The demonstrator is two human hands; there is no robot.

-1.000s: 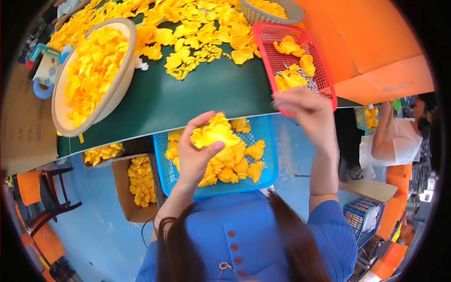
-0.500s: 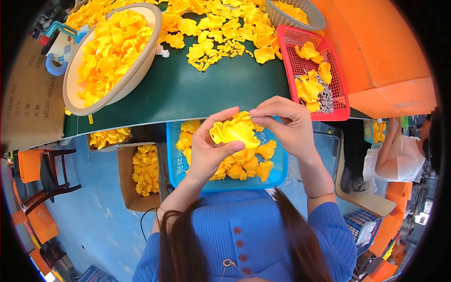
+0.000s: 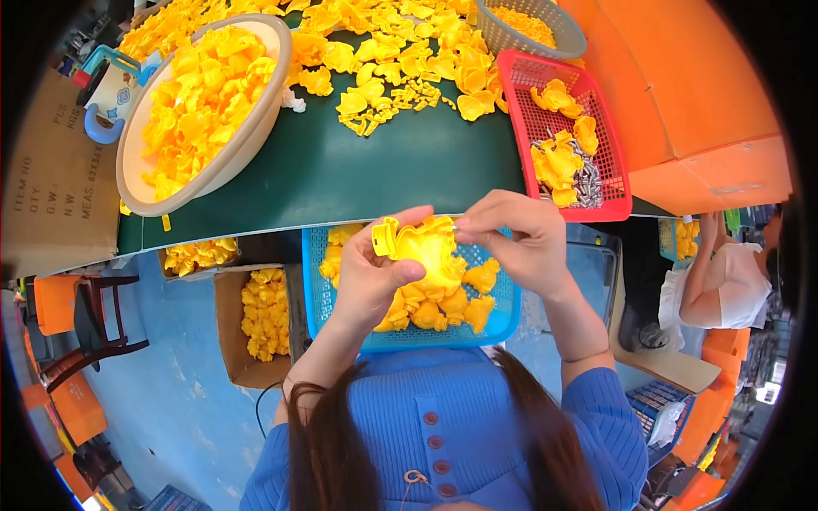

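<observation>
Glossy yellow plastic piece (image 3: 433, 251), shiny metal pins (image 3: 588, 186), smooth green tabletop (image 3: 375, 175), ribbed blue knit top (image 3: 383, 409), matt cardboard box (image 3: 230, 328)

Held piece (image 3: 433, 249) yellow — basket (image 3: 504, 322) blue — tabletop (image 3: 375, 179) dark green

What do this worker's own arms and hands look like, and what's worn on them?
The left hand and right hand are ordinary, five-fingered human hands without gloves. I see no watch or bracelet. The forearms are bare, and the upper right arm wears a loose, ribbed blue fabric sleeve.
</observation>
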